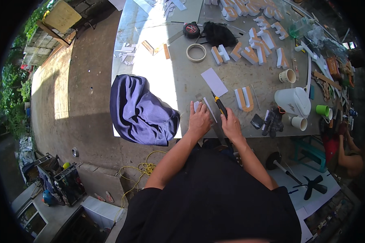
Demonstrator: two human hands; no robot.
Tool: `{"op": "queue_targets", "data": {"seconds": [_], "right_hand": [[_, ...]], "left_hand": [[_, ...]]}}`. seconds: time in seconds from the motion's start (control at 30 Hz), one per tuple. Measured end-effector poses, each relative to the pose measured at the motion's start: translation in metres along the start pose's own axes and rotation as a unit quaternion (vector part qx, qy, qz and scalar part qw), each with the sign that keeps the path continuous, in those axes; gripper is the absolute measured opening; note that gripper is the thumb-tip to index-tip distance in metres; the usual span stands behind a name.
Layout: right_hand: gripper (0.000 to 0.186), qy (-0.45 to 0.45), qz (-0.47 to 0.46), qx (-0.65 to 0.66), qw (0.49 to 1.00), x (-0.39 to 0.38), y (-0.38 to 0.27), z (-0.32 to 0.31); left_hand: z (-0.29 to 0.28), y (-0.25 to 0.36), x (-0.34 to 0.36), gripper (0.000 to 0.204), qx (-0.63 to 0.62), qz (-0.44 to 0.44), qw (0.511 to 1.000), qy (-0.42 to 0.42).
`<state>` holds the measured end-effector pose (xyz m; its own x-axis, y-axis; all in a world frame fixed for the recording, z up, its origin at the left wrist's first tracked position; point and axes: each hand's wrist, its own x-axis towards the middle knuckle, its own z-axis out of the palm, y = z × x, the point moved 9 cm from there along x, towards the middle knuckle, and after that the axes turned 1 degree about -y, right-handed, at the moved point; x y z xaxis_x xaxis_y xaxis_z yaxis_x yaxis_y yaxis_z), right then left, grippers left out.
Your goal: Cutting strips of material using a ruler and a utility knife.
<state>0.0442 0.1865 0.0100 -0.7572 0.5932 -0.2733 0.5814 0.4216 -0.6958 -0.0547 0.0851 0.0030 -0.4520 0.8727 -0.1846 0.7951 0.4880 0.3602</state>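
Note:
My right hand [232, 125] is closed round a yellow and black utility knife [220, 106], its blade end toward the far side of the table. My left hand [200, 121] lies on the near edge of the table with fingers stretched forward. Its fingertips touch a small white piece [196, 105], and the palm hides what is under it. Between the hands is a thin white strip [210, 109] beside a metal ruler [217, 130], partly covered. Beyond them lies a white rectangular sheet [214, 82]. A U-shaped white and tan letter [239, 100] stands right of the knife.
A dark blue cloth [138, 109] covers the table's left corner. Farther back are a tape roll [196, 52], a tape measure [191, 30], black cloth [219, 34] and several block letters [258, 48]. On the right stand a white jug [292, 101], cups [299, 123] and dark gloves [274, 121].

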Motion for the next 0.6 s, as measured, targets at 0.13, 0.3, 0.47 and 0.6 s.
{"op": "queue_targets", "data": {"seconds": [0.13,0.3,0.47,0.6], "right_hand": [[0.039,0.008,-0.004,0.005,1.0,0.003,-0.017,-0.004],[0.059,-0.04,0.011,-0.046,0.998,-0.008,-0.029,0.003],[0.061,-0.014,-0.001,-0.064,0.998,-0.013,-0.033,0.006],[0.061,-0.034,0.018,-0.096,0.995,-0.014,-0.034,0.008]], "left_hand": [[0.007,-0.003,0.004,0.054,-0.009,-0.003,0.999,-0.05],[0.009,-0.005,0.002,0.055,0.002,0.005,1.0,-0.019],[0.009,-0.006,0.0,0.054,0.005,0.005,1.0,0.002],[0.005,-0.008,0.001,0.053,0.002,-0.009,1.0,-0.005]]}}
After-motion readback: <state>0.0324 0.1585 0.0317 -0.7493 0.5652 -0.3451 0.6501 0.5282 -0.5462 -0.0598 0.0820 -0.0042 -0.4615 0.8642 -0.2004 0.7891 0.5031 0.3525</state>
